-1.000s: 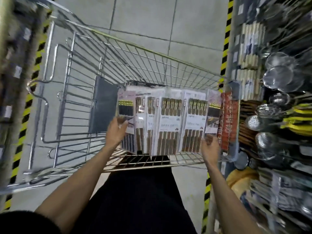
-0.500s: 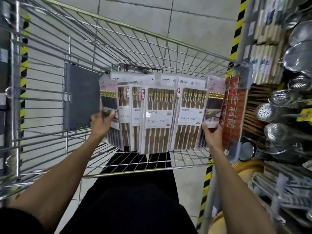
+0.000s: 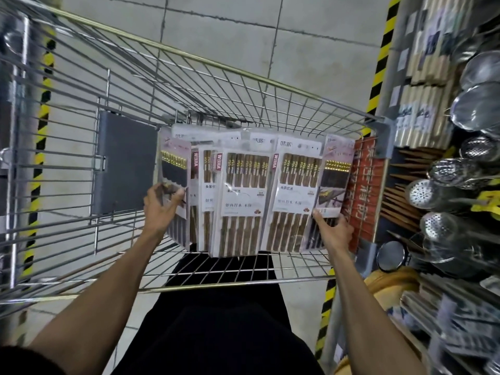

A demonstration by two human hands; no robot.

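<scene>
A row of chopstick packs [image 3: 243, 201] is standing inside the wire cart [image 3: 243, 74], near its right wall. The left hand [image 3: 161, 207] is gripping the row's left end, the right hand [image 3: 334, 231] its right end. Shelves of strainers [image 3: 443, 171] are hanging right of the cart.

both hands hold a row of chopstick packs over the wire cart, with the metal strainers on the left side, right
Not quite: the head view shows the metal strainers on the right. The rest stands: left hand and right hand hold the chopstick packs over the wire cart.
</scene>
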